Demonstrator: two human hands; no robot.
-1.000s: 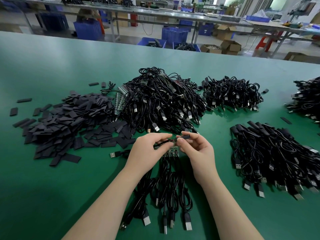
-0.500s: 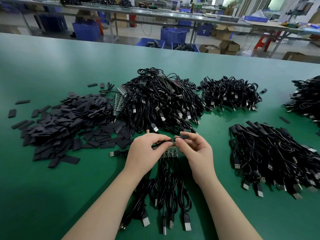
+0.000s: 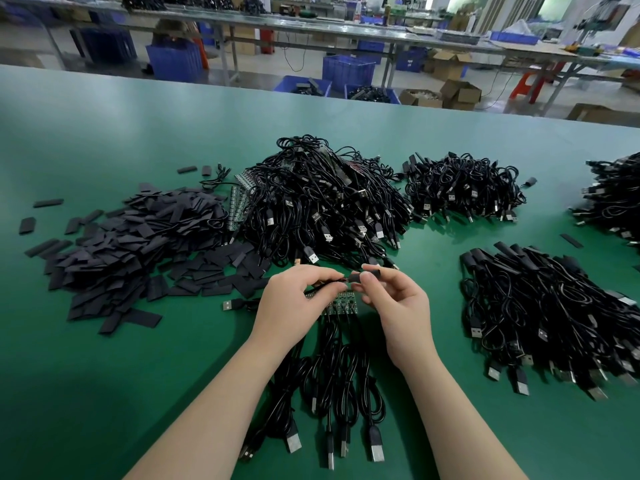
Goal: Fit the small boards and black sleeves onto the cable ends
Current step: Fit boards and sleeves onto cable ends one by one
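My left hand (image 3: pixel 294 303) pinches a thin black cable end (image 3: pixel 327 283) just above the green table. My right hand (image 3: pixel 398 306) pinches a short black sleeve (image 3: pixel 370 273) at that cable's tip, fingertips of both hands almost touching. Under my hands lies a strip of small green boards (image 3: pixel 341 306) joined to several black USB cables (image 3: pixel 332 386) that run toward me. A pile of flat black sleeves (image 3: pixel 131 244) lies to the left.
A big heap of tangled USB cables (image 3: pixel 322 202) sits behind my hands, a smaller heap (image 3: pixel 464 187) to its right. Sleeved cables (image 3: pixel 547 313) are stacked at the right, another heap (image 3: pixel 613 195) at the far right edge. Benches and blue crates stand beyond the table (image 3: pixel 104 133).
The hands stay almost in place. The sleeve in my right hand sits a little further onto the cable end than before.
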